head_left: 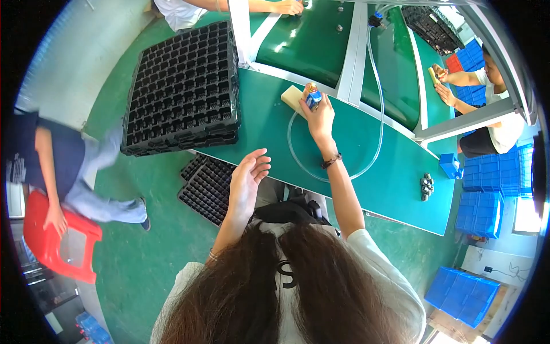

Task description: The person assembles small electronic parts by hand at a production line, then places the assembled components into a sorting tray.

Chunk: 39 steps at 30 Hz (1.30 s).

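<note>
Right hand: the right hand (319, 117) is stretched out to the far side of the green surface (366, 172), its fingers curled tight around a small blue can (312, 96) that stands upright.
Blue can: on the far middle part of the surface, just right of a pale yellow sponge block (292, 97) and close to the metal frame rail (350, 54); whether the can and the block touch cannot be told.
Left hand: the left hand (247, 182) hangs in the air at the near edge of the surface, palm turned inward, fingers loosely spread and slightly bent, holding nothing.
Clear tube: a clear plastic tube (375, 109) loops across the surface round the right forearm and runs up toward the far rail.
Black trays: a stack of black compartment trays (183, 86) lies on the left end of the surface; more black trays (206, 186) sit lower down, just left of the left hand.
Small parts: a cluster of small dark metal parts (427, 186) rests on the right part of the surface, well apart from both hands, with a small blue box (450, 165) near it.
Other people: a person on a red stool (60, 238) sits at far left; another person's hands (444, 86) work at far right.
Blue crates: stacked blue crates (481, 195) stand on the right beyond the surface.
</note>
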Each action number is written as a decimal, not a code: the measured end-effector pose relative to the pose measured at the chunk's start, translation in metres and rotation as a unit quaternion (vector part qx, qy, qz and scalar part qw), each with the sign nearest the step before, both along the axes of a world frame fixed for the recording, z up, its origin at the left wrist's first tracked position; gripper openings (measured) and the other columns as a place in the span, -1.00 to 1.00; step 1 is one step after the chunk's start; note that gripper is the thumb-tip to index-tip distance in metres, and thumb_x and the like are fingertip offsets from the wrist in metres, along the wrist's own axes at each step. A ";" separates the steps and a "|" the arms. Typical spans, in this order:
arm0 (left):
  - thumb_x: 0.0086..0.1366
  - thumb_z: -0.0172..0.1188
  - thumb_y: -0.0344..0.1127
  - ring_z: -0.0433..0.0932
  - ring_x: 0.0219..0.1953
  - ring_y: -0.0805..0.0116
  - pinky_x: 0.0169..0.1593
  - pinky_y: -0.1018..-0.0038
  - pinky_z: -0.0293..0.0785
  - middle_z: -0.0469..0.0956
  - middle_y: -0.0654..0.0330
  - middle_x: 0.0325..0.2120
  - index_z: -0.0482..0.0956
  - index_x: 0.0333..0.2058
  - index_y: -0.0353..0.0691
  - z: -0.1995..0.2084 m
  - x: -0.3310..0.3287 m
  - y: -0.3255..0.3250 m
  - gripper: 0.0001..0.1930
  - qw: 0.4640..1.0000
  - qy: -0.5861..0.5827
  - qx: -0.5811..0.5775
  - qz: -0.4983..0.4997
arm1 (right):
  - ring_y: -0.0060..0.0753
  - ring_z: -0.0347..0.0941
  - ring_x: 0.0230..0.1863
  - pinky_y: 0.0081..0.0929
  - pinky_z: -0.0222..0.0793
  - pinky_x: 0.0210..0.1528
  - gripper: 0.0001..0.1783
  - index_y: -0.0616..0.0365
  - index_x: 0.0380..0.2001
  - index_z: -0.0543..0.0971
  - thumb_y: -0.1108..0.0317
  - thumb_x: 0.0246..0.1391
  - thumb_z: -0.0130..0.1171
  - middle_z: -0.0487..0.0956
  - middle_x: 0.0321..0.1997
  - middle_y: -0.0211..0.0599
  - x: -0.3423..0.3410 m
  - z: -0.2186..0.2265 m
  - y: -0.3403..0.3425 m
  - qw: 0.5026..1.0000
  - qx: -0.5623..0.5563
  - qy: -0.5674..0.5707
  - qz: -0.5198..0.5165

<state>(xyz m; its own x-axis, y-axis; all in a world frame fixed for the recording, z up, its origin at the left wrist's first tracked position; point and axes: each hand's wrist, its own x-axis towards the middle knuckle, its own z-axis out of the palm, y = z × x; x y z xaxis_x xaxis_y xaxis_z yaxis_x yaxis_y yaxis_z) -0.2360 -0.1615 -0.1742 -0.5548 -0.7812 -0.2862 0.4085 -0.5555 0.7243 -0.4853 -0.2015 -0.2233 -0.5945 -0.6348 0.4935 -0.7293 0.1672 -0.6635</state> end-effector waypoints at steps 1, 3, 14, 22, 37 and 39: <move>0.29 -0.11 -0.27 0.45 -0.25 0.51 -0.11 0.59 0.33 0.50 0.22 -0.27 0.42 -0.08 -0.32 0.000 0.000 0.001 -0.68 1.000 0.000 0.001 0.001 | 0.06 0.44 -0.31 -0.28 0.38 -0.26 -0.55 0.32 -0.30 0.43 0.20 -0.17 0.30 0.49 -0.35 -0.01 0.001 0.000 -0.001 1.000 -0.007 0.001 -0.001; 0.29 -0.10 -0.28 0.45 -0.25 0.51 -0.11 0.59 0.33 0.50 0.22 -0.27 0.42 -0.08 -0.31 0.001 -0.001 0.001 -0.69 1.000 0.005 0.003 -0.004 | 0.06 0.42 -0.29 -0.25 0.36 -0.24 -0.57 0.32 -0.31 0.42 0.23 -0.17 0.29 0.48 -0.34 0.00 0.004 0.004 -0.004 1.000 -0.003 -0.009 0.003; 0.28 -0.10 -0.29 0.44 -0.24 0.51 -0.09 0.58 0.32 0.49 0.23 -0.27 0.42 -0.09 -0.31 0.002 -0.005 0.000 -0.70 1.000 -0.002 0.000 -0.009 | 0.03 0.43 -0.29 -0.26 0.37 -0.26 -0.60 0.23 -0.28 0.42 0.31 -0.21 0.29 0.49 -0.34 -0.01 -0.005 0.001 -0.009 0.997 -0.024 -0.071 0.029; 0.27 -0.11 -0.32 0.44 -0.24 0.50 -0.12 0.57 0.31 0.50 0.21 -0.29 0.46 -0.16 -0.34 0.029 0.001 -0.017 -0.73 0.993 -0.044 -0.106 -0.007 | -0.58 0.41 -0.55 -0.42 0.38 -0.40 -0.58 0.23 -0.48 0.54 0.07 -0.26 0.32 0.52 -0.60 -0.21 -0.073 -0.009 -0.075 0.986 0.062 -0.118 0.097; 0.03 0.05 0.31 0.26 0.07 -0.04 0.09 0.21 0.20 0.26 -0.13 0.03 0.21 0.11 -0.28 0.021 0.177 -0.218 -0.15 0.511 -0.796 -0.197 0.256 | -0.04 0.52 -0.32 -0.21 0.37 -0.24 -0.48 0.04 -0.19 0.53 -0.02 -0.23 0.24 0.59 -0.42 -0.12 -0.232 -0.037 -0.209 0.992 0.021 0.019 -0.122; -0.05 0.11 0.33 0.39 -0.05 -0.05 0.03 0.23 0.29 0.38 -0.14 -0.09 0.33 0.01 -0.36 0.014 0.191 -0.225 -0.14 0.545 -0.772 -0.201 0.257 | -0.07 0.52 -0.34 -0.26 0.38 -0.27 -0.50 0.03 -0.18 0.51 0.01 -0.20 0.24 0.59 -0.43 -0.18 -0.231 -0.033 -0.210 0.994 0.018 0.025 -0.105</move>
